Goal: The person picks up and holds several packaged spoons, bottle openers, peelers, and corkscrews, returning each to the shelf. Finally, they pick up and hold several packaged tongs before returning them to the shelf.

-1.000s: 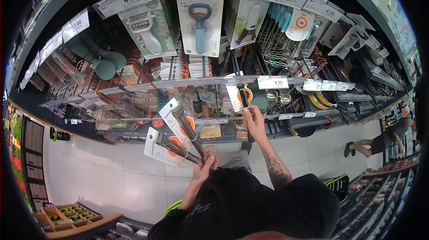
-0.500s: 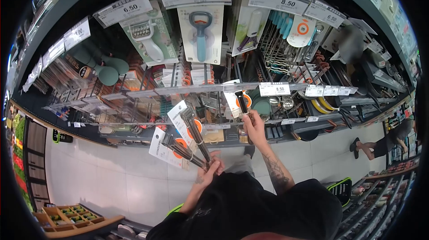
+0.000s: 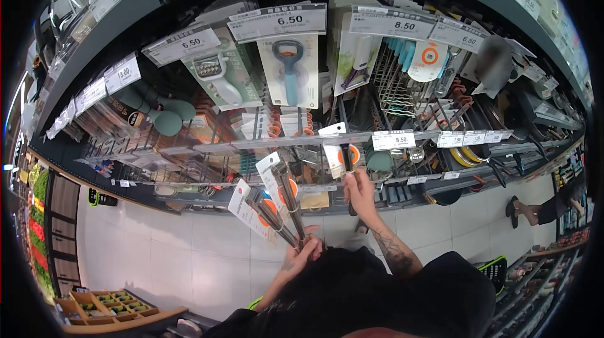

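**Two carded utensils held back, a third at the peg**

Two carded utensils [image 3: 272,203] stand fanned in our left hand [image 3: 301,255], its fingers wrapped tight around their lower ends, white cards tilted up and to the left. To the right, our right hand [image 3: 360,192] is raised to the wire rack, fingers pinched on a third carded utensil [image 3: 340,152] whose card top sits at the shelf rail [image 3: 277,142], beside the 8.50 price tag [image 3: 393,140].

We judge the step in hand to be hanging this one on its peg, or lifting it off; the frame does not settle which. Either way the next move calls for lining the card's hole up with the hook, which we cannot make out, and sliding straight along it.

Room is tight: neighbouring packs crowd both sides of the card, and the rail crosses just in front. Below the rack, the tiled floor [image 3: 163,256] gives our arms open space to drop back.
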Available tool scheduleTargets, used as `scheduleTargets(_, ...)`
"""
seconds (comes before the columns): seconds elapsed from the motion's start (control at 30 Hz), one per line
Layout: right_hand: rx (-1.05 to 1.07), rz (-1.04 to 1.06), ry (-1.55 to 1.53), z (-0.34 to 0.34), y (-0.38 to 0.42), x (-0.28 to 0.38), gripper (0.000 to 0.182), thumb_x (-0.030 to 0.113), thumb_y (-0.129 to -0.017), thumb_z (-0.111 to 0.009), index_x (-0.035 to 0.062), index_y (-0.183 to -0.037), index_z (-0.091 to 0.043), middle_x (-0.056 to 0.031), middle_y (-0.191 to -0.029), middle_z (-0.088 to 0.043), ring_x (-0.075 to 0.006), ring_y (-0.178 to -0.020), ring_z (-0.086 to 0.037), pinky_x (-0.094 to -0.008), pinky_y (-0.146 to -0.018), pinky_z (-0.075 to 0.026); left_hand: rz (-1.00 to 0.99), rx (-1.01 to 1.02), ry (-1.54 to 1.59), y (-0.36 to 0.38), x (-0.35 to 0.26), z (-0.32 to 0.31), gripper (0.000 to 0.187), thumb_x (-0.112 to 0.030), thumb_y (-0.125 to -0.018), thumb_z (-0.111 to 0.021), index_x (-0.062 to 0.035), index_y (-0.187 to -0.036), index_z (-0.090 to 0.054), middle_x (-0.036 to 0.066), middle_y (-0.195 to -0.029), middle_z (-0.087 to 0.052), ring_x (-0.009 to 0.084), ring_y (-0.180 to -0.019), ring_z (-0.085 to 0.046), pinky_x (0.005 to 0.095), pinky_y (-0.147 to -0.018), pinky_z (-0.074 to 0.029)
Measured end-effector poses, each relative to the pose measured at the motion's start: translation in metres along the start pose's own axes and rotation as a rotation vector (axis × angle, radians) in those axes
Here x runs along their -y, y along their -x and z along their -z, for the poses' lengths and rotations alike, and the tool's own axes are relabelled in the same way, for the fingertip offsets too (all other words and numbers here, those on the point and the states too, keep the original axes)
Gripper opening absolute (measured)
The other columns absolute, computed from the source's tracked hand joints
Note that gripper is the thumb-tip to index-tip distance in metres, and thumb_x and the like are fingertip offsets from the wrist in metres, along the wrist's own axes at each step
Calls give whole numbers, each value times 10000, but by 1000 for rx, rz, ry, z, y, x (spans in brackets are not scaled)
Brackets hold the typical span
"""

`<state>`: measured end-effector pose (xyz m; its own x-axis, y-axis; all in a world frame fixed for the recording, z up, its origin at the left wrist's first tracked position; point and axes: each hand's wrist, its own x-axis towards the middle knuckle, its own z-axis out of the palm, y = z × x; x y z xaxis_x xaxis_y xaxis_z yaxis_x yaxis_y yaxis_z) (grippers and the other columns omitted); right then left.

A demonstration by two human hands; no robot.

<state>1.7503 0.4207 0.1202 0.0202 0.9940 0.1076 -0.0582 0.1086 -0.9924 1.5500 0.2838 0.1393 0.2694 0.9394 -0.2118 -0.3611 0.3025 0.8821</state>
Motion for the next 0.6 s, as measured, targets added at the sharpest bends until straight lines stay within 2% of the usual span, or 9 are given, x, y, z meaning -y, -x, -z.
scheduleTargets(0.07, -54, 3, -97, 0, 1, -1, 179, 169, -1012, -491, -5, -1058, -489, -43, -758, -546, -59, -511, -483, -221, -441, -392, 13, -13, 2, 0, 3, -4, 374, -114, -979, -521, 36, -1306, -419, 82, -753, -538, 132, -644, -498, 281, -582, -440)
scheduleTargets(0.23, -39, -21, -97, -3, 7, -4, 184, 172, -1016, -480, -5, -1066, -482, -47, -762, -536, -64, -506, -487, -219, -437, -403, 43, 23, 76, -7, 10, -5, 358, -130, -991, -506, -12, -1317, -416, 42, -762, -495, 115, -676, -484, 264, -596, -420)
scheduleTargets(0.37, -42, -60, -138, 0, 1, 0, 203, 193, -1018, -481, -2, -1072, -484, -47, -769, -536, -67, -535, -506, -218, -447, -416, -7, 31, 92, -18, 15, -8, 354, -118, -989, -510, -6, -1311, -417, 30, -753, -476, 113, -670, -463, 261, -599, -413)
scheduleTargets(0.47, -43, -46, -75, -2, -24, -7, 220, 215, -1021, -477, 5, -1082, -495, -34, -754, -542, -63, -569, -522, -214, -478, -430, -17, 35, 167, -24, 11, -14, 349, -113, -989, -510, -2, -1306, -416, 23, -756, -463, 108, -670, -449, 259, -602, -407)
scheduleTargets(0.57, -65, 82, 25, -3, -56, -33, 196, 208, -1022, -467, 15, -1032, -502, -33, -756, -552, -87, -560, -514, -247, -480, -446, -45, 71, 181, -29, 17, -15, 338, -109, -991, -509, -4, -1299, -420, 15, -755, -445, 104, -671, -441, 259, -601, -402)
scheduleTargets(0.6, -123, 106, 138, -6, -68, -37, 216, 216, -1018, -477, 15, -1094, -502, -50, -750, -569, -125, -591, -538, -280, -547, -457, -40, 69, 161, -29, 19, -14, 319, -108, -994, -501, -16, -1289, -426, 10, -759, -435, 102, -673, -439, 260, -600, -399)
